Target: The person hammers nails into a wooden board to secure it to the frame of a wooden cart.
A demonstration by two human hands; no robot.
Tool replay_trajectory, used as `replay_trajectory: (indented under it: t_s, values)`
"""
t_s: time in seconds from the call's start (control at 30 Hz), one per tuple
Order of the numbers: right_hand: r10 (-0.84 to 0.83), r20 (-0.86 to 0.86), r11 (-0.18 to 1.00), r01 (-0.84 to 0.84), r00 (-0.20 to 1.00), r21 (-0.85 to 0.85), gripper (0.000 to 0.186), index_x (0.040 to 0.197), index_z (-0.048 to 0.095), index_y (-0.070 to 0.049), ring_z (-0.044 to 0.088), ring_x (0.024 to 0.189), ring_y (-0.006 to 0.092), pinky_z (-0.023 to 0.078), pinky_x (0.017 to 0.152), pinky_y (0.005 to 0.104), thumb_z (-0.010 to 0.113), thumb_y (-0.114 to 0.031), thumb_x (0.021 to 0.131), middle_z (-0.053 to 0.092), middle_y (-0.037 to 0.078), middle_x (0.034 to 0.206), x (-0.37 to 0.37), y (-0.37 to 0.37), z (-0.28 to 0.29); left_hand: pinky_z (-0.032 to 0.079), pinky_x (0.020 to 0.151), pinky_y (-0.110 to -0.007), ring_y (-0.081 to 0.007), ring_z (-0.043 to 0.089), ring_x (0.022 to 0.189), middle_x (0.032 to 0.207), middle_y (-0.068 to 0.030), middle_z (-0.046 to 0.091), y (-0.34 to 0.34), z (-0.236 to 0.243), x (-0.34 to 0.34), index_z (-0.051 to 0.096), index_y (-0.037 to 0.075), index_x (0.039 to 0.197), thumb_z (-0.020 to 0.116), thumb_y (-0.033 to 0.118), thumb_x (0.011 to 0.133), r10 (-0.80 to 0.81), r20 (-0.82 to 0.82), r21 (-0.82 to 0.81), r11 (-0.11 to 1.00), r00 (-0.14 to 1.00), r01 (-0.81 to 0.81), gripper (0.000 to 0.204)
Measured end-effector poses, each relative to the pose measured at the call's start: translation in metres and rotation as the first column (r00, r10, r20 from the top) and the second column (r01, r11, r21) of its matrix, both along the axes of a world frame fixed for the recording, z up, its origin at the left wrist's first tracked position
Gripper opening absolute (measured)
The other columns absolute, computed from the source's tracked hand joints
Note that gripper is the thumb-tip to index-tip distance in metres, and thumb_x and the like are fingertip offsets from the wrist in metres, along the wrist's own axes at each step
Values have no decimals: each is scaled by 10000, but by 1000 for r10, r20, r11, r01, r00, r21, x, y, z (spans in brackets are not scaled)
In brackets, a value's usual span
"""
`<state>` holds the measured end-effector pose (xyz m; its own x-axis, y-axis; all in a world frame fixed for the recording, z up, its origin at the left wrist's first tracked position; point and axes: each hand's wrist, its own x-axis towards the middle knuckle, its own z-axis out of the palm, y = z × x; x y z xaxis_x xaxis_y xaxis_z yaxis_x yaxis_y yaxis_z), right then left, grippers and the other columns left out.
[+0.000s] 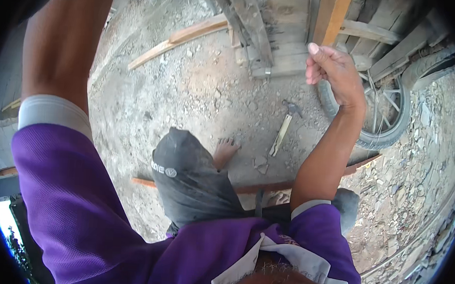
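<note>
Hammer with a pale wooden handle lies on the gravel ground, well below our raised right hand, its long axis running from head, far, to handle end, near. That hand's grip is loosely curled, empty. Our left arm leaves the frame upward; its grip is unseen.

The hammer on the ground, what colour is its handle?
Pale, light wood colour; the hammer shows in the head view, lying on the dirt.
</note>
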<state>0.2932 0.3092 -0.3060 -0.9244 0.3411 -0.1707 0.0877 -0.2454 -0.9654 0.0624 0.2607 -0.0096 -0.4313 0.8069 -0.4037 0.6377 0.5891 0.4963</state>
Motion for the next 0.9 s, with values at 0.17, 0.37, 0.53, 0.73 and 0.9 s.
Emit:
replay_trajectory:
  t_s: [0.17, 0.37, 0.53, 0.73, 0.9]
  values:
    - [-277, -762, 697, 668, 585, 259, 257, 1008, 683, 39, 678, 861, 173, 523, 804, 293, 622, -211, 1007, 697, 104, 887, 55, 22, 185, 611, 643, -364, -196, 717, 840, 1012, -172, 737, 19, 49, 38, 588, 34, 1255, 912, 245, 708, -68, -53, 29, 997, 996, 69, 670]
    - [-210, -902, 377, 883, 376, 281, 258, 910, 668, 34, 667, 656, 224, 547, 662, 337, 678, -224, 920, 681, 142, 729, -14, 26, 274, 563, 801, -391, -245, 675, 1009, 1123, -204, 700, 37, 43, 41, 600, 29, 1298, 854, 333, 768, -250, -305, -58, 968, 919, 244, 661]
    - [-89, -904, 254, 887, 419, 386, 253, 953, 677, 30, 695, 784, 362, 553, 742, 432, 646, -214, 891, 709, 234, 870, -75, -2, 316, 523, 932, -412, -285, 639, 1149, 1216, -232, 669, 18, 43, 20, 610, 26, 1334, 805, 406, 818, -282, -519, -112, 958, 807, 263, 670]
    - [-113, -610, 113, 621, 784, 776, 398, 1065, 701, -4, 680, 979, 401, 529, 876, 466, 513, -344, 977, 713, 243, 1035, -138, 91, 337, 581, 691, -394, -270, 708, 692, 857, -154, 744, -9, 76, 93, 719, -37, 1022, 859, 464, 742, -84, -799, 50, 978, 595, 204, 591]
    - [-143, -686, 146, 701, 713, 698, 439, 1101, 709, 9, 693, 998, 357, 534, 881, 452, 611, -383, 931, 723, 242, 1045, -190, 63, 300, 416, 1102, -475, -390, 557, 1295, 1303, -190, 649, -128, 18, 80, 665, -17, 1228, 806, 399, 809, -30, -911, 285, 676, 411, 680, 607]
